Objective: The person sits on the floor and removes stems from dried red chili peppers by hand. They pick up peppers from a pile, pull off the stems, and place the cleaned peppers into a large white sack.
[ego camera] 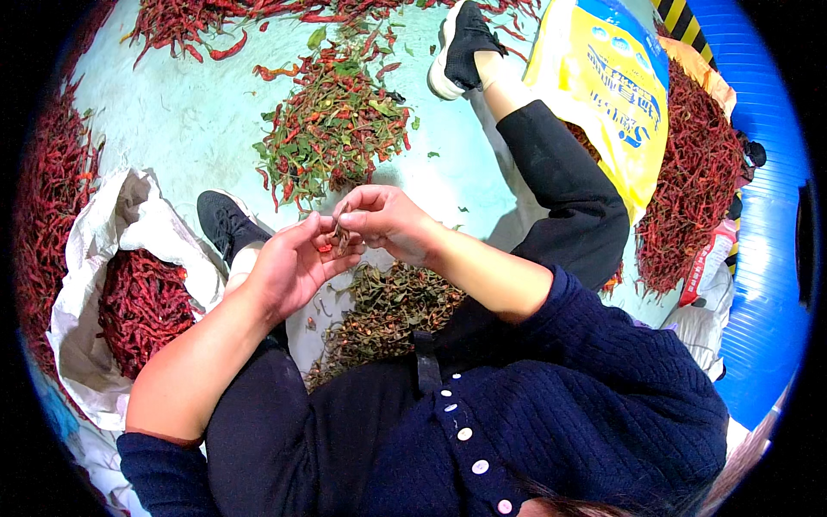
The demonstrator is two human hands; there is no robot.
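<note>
Between the thumb and fingertips of my right hand [394,223] is a withered brown piece of plant [342,234], perhaps a dried chilli pod or leaf. My left hand [291,262] meets it from the other side, palm turned up, its fingers curled against the piece. A small red chilli bit [325,248] shows at the left fingers. Just beyond both hands lies a mixed heap of chillies, stems and green leaves [336,126]. Below them, between my legs, is a pile of dry stems and leaves [394,307].
At left, an open white woven sack [84,284] holds red chillies [145,310]. More red chillies [52,213] bank up along the left edge. A yellow printed bag [597,84] and another chilli heap [694,174] lie at right, beside a blue ribbed panel [762,239].
</note>
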